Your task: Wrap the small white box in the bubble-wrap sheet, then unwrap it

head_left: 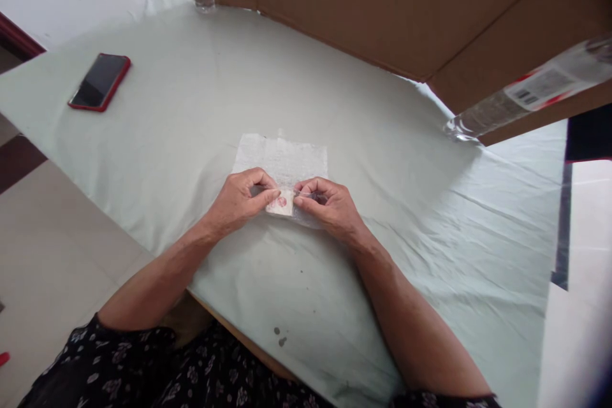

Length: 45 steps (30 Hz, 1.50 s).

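Note:
A sheet of bubble wrap (282, 156) lies spread on the cloth before me. On its near part is a small cream-coloured block (285, 205) with red round marks, its kind too small to make out. From the left, my left hand (246, 199) is closed, thumb and fingertips pinching the wrap at the block's upper left corner. Opposite it, my right hand (329, 203) pinches clear wrap at the block's right edge. Both thumbs touch or nearly touch the block, and the curled fingers hide part of the sheet.
A pale green cloth (182, 108) covers the table. A phone in a red case (99, 81) lies at the far left. Large cardboard (344, 6) with taped corners stands along the back and right. Dark spots mark the cloth near the front edge.

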### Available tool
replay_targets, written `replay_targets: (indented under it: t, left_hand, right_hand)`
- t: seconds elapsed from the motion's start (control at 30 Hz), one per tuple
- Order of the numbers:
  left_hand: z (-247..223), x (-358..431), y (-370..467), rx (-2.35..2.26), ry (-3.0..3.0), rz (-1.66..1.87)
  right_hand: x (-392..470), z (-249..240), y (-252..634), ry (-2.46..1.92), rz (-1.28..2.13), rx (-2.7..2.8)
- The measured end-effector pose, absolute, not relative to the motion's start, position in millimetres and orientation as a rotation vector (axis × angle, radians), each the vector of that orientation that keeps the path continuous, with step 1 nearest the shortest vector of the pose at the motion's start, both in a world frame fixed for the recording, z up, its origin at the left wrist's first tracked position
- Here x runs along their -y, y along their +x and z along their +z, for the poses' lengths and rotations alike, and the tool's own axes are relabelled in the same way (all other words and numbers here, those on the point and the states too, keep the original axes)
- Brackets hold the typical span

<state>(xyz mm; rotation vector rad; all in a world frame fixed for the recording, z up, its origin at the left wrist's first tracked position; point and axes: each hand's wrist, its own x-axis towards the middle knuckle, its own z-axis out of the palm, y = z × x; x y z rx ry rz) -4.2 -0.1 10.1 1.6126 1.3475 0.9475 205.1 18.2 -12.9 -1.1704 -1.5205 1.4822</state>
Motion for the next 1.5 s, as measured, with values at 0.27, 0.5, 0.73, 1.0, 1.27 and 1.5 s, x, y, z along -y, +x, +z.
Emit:
replay_targets:
  t: [0.27, 0.5, 0.73, 1.0, 1.27, 1.5]
  left_hand:
    - [10, -2, -6, -1.349, 1.590, 0.911]
    - [9, -2, -7, -1.359, 1.568, 0.883]
    - [11, -3, -7, -1.349, 1.563, 0.872]
    - [8, -4, -6, -1.361, 1.585, 0.896]
    - [13, -8, -17, -1.359, 1.582, 0.859]
    - [28, 13, -53, -1.561, 1.722, 0.702]
  right_hand:
    - [-19, -14, 206, -1.164, 1.503, 1.507]
    - [-19, -12, 206, -1.153, 1.504, 1.504]
    - [-21, -9, 209, -1.246, 1.341, 1.531]
    - [1, 27, 208, -1.074, 0.623, 1.991]
    - [16, 16, 186, -0.995, 0.195, 2.568]
    - [18, 14, 178, -1.069, 0.059, 2.634]
